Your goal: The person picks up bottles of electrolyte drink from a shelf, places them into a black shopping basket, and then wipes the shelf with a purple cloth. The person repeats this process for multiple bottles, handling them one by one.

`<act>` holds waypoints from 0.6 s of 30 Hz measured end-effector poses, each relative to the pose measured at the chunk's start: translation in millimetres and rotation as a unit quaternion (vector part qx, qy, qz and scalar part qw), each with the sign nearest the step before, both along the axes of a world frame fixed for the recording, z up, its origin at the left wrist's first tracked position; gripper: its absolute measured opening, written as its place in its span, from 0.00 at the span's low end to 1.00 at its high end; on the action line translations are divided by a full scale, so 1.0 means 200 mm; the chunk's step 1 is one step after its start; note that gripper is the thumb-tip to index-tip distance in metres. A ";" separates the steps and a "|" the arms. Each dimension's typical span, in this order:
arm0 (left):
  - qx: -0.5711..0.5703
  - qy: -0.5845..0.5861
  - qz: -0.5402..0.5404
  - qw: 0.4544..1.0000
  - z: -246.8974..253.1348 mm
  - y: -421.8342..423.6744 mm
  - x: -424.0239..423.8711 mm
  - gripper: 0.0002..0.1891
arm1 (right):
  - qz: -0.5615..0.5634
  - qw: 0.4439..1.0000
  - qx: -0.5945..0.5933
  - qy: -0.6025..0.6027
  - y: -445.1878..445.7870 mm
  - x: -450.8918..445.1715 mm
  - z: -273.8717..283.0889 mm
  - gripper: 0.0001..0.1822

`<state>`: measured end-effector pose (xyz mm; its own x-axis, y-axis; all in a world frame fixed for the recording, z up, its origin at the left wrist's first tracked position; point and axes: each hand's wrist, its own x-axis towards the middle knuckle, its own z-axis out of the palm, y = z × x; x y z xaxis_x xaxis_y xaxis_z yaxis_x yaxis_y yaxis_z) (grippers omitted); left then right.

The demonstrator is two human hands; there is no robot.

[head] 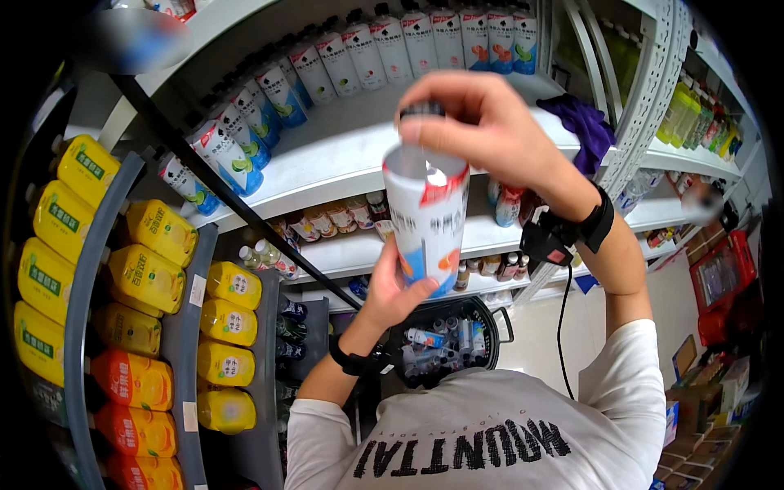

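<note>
A large plastic drink bottle [432, 214] with a white, red and blue label and an orange fruit picture is held upright before me. My left hand [398, 285] grips it near its base. The fingers of my right hand [471, 128] are closed round its black cap [421, 110]. Behind it, similar black-capped bottles [373, 52] line the back of a white shelf [343, 147], with more at its left [226, 156]. Below my hands, a black basket [503, 343] holds several smaller bottles [425, 337].
Grey racks [205, 294] with yellow [229, 324] and orange [131, 380] bottles stand at the left. A black pole [236, 214] crosses before the shelf. A purple cloth [582, 131] hangs off the shelf's right end by a perforated metal post [643, 98]. Cartons [698, 422] sit at the lower right.
</note>
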<state>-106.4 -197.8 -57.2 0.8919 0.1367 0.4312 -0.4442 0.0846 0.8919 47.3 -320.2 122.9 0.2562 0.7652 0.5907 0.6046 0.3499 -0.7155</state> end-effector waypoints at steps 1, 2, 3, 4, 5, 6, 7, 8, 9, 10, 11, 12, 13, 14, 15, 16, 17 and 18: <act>0.008 -0.023 0.020 1.000 0.08 -0.01 0.00 0.41 | -0.027 0.995 0.085 -0.053 0.01 0.01 0.03 0.19; 0.004 -0.032 0.016 0.999 0.14 -0.01 0.01 0.41 | -0.059 0.989 0.109 -0.086 0.00 0.00 0.06 0.20; 0.002 -0.040 0.010 0.999 0.20 -0.01 0.02 0.41 | -0.042 0.991 0.115 -0.055 -0.03 -0.01 0.08 0.19; 0.000 -0.048 0.005 0.999 0.25 -0.01 0.03 0.41 | -0.020 0.990 0.132 -0.042 -0.04 -0.01 0.07 0.20; -0.021 -0.049 -0.011 0.999 0.29 0.00 0.03 0.41 | 0.002 0.988 0.149 -0.030 -0.03 0.00 0.05 0.20; -0.045 -0.048 -0.033 0.997 0.31 0.00 0.06 0.42 | 0.085 0.987 0.124 0.049 -0.04 0.00 0.01 0.25; -0.069 -0.046 -0.052 0.995 0.33 -0.01 0.07 0.42 | 0.131 0.982 0.114 0.077 -0.05 -0.03 -0.02 0.32; -0.072 -0.041 -0.049 0.995 0.36 -0.02 0.07 0.43 | 0.148 0.977 0.127 0.091 -0.03 -0.04 -0.05 0.34; -0.075 -0.042 -0.047 0.995 0.37 -0.03 0.06 0.43 | 0.166 0.970 0.139 0.107 -0.01 -0.05 -0.08 0.35; -0.078 -0.042 -0.046 0.995 0.39 -0.03 0.07 0.42 | 0.174 0.963 0.147 0.144 0.00 -0.06 -0.09 0.37; -0.081 -0.043 -0.046 0.995 0.39 -0.04 0.07 0.42 | 0.154 0.967 0.139 0.146 0.00 -0.05 -0.10 0.38; -0.083 -0.039 -0.066 0.994 0.39 -0.03 0.07 0.42 | 0.137 0.971 0.133 0.147 -0.01 -0.05 -0.11 0.39; -0.085 -0.035 -0.086 0.992 0.39 -0.01 0.07 0.41 | 0.119 0.974 0.126 0.148 -0.01 -0.05 -0.12 0.39; -0.088 -0.031 -0.106 0.990 0.39 0.00 0.08 0.41 | 0.111 0.974 0.120 0.159 -0.02 -0.06 -0.11 0.41; -0.084 -0.034 -0.098 0.991 0.38 0.00 0.08 0.41 | 0.108 0.974 0.126 0.157 -0.03 -0.07 -0.11 0.41; -0.081 -0.037 -0.091 0.992 0.37 0.01 0.09 0.41 | 0.106 0.973 0.133 0.154 -0.03 -0.07 -0.11 0.41; -0.078 -0.039 -0.083 0.993 0.35 0.01 0.09 0.40 | 0.104 0.973 0.139 0.152 -0.03 -0.08 -0.12 0.41; -0.076 -0.039 -0.096 0.992 0.35 0.01 0.09 0.40 | 0.095 0.973 0.146 0.148 -0.04 -0.08 -0.12 0.41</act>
<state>-88.1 -195.3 12.3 0.8728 0.0364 0.4868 -0.4734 0.3059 0.8260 30.5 -328.3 98.0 0.3184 0.6259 0.7119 0.2910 0.6502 -0.7018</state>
